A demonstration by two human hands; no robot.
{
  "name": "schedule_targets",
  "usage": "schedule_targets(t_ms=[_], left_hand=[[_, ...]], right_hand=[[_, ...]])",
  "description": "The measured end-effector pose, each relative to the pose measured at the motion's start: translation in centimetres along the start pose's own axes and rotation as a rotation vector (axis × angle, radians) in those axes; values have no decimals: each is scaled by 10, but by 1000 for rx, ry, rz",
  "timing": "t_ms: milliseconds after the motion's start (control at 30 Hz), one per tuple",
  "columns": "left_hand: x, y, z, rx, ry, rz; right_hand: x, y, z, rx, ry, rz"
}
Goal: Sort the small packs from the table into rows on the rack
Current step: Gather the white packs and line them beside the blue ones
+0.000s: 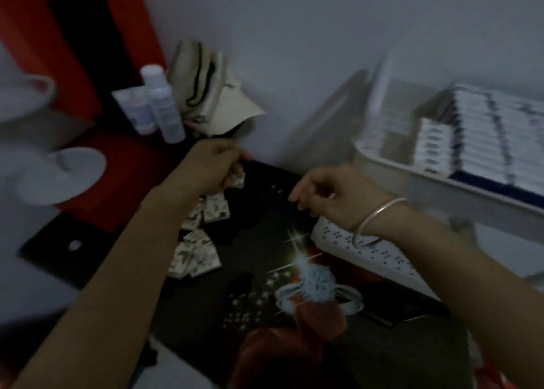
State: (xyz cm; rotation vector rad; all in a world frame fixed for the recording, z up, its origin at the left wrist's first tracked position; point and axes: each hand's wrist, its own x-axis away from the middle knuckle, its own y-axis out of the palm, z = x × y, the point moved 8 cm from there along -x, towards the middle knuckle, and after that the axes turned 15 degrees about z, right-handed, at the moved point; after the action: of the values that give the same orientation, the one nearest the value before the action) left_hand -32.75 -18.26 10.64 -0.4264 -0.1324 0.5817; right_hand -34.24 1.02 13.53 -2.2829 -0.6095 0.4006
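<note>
Pinching a small square patterned pack [239,179] between curled fingers and thumb, the left hand [210,165] hovers just above the far end of a loose heap of pale printed packs [197,241]. The heap trails from directly below the grip back toward the person, alongside the left forearm. (The frame is blurred, so whether the grip holds one pack or several cannot be told.)

The right hand [321,194], to the right of the grip and apart from it, hangs with fingers loosely curled and holds nothing. A thin silver metal bangle [379,221] circles its wrist. Between the two hands lies a bare stretch of the dark glossy table top [265,212], printed nearer the person with a sparkling ring picture [318,291].

Right of the grip and higher, beyond the right hand, the white plastic rack [412,179] shows its near rim. Rows of white packs [471,129] are stacked inside it, with open room at its left end. Below the right wrist a white perforated plastic panel [382,256] lies at the table's right edge.

Beyond the grip, near the pale wall, stand two white plastic bottles [164,109] and a beige cloth cap [215,100]. Left of those rises a red panel [73,50].
</note>
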Motion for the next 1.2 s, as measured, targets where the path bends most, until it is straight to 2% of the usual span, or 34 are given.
schedule_targets(t_ms=[133, 200, 333, 467, 567, 700, 900, 1067, 1200], left_hand=[[28, -42, -163, -206, -259, 216], [49, -64, -213, -374, -271, 301], [69, -82, -252, -511, -191, 355], [62, -72, -266, -560, -158, 309], [52, -58, -268, -552, -147, 292], [38, -43, -280, -592, -153, 249], [25, -27, -277, -605, -142, 146], [26, -6, -244, -335, -134, 88], [36, 16, -205, 47, -337, -23]], right_hand=[[-13, 119, 35, 42, 116, -197], [-16, 178, 51, 116, 157, -276], [-9, 273, 72, 266, 197, -385], [-9, 324, 84, 212, 438, -251], [-9, 336, 89, 267, 512, -128], [-12, 344, 95, 295, 514, -98], [-9, 325, 114, 192, 588, -33], [8, 279, 153, 94, 647, 21], [13, 220, 166, -18, 643, 93]])
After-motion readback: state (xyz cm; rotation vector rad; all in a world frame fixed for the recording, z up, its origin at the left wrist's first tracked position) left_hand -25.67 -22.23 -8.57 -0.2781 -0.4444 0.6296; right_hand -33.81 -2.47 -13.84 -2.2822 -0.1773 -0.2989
